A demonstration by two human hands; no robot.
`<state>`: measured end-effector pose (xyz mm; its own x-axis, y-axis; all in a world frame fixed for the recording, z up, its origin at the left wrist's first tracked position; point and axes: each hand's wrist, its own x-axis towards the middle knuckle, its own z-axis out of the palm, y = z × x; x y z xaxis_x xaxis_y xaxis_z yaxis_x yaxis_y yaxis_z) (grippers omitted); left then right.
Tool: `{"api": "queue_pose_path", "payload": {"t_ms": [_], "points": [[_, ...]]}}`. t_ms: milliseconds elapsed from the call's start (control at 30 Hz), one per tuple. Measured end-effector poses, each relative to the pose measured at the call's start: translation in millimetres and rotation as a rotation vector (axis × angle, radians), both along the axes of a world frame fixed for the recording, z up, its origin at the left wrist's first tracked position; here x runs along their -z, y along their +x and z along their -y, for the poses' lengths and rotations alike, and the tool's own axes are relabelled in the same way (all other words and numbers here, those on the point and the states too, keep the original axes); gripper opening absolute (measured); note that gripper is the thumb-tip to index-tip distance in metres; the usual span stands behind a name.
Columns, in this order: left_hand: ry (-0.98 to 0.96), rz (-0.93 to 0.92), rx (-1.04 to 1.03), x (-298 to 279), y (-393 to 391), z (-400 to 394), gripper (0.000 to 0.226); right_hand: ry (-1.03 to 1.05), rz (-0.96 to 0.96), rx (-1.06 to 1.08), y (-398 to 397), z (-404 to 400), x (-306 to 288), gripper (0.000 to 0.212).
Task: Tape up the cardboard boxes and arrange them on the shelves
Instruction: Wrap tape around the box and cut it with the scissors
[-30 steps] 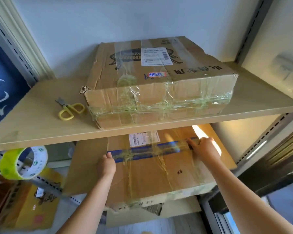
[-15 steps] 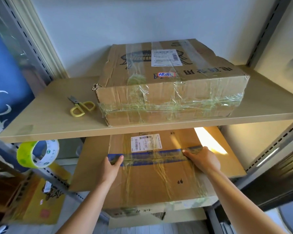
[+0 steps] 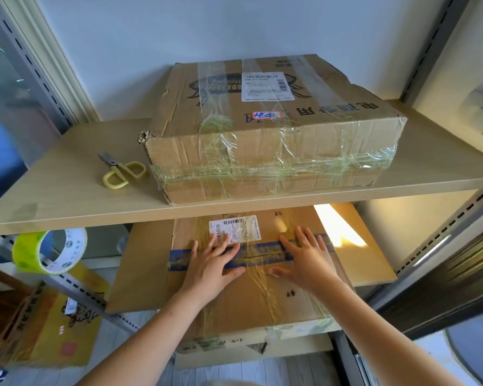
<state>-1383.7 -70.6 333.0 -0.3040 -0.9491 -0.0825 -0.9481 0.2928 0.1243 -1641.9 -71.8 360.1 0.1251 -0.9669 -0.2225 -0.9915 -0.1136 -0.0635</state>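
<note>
A flat cardboard box (image 3: 248,305) with a blue tape band and a white label lies on the lower shelf (image 3: 142,263), its near edge sticking out past the shelf. My left hand (image 3: 211,270) and my right hand (image 3: 304,260) both press flat on its top, fingers spread over the blue band. A second taped cardboard box (image 3: 268,129) sits on the upper shelf (image 3: 53,190). A roll of yellow-green tape (image 3: 49,253) hangs at the left shelf post.
Yellow-handled scissors (image 3: 122,171) lie on the upper shelf left of the box. Grey slotted shelf posts (image 3: 441,238) stand at both sides. A yellow-printed carton (image 3: 56,327) sits low at the left. A white wall is behind the shelves.
Both hands slid inward along the blue band from the box's sides to its middle and now lie flat with fingers spread. The camera moved closer.
</note>
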Motion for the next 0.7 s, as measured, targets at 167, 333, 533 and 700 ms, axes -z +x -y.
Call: {"api": "queue_pose_path", "payload": {"t_ms": [167,333,533,700], "points": [[-0.013,-0.113,0.004,-3.4,5.3,3.0,0.069,-0.042,0.092,-0.016,-4.3,-1.5,3.3,0.108],[-0.066,-0.108,-0.320,-0.4,34.4,1.4,0.087,-0.099,0.109,0.211,-16.1,-13.9,-0.6,0.100],[0.094,-0.731,-0.814,-10.7,30.6,-4.1,0.116,0.020,0.414,0.669,-30.8,-8.8,-2.3,0.093],[0.080,-0.725,-0.820,-15.4,37.1,-9.2,0.108,-0.014,0.457,0.660,-34.8,-6.8,8.2,0.090]]}}
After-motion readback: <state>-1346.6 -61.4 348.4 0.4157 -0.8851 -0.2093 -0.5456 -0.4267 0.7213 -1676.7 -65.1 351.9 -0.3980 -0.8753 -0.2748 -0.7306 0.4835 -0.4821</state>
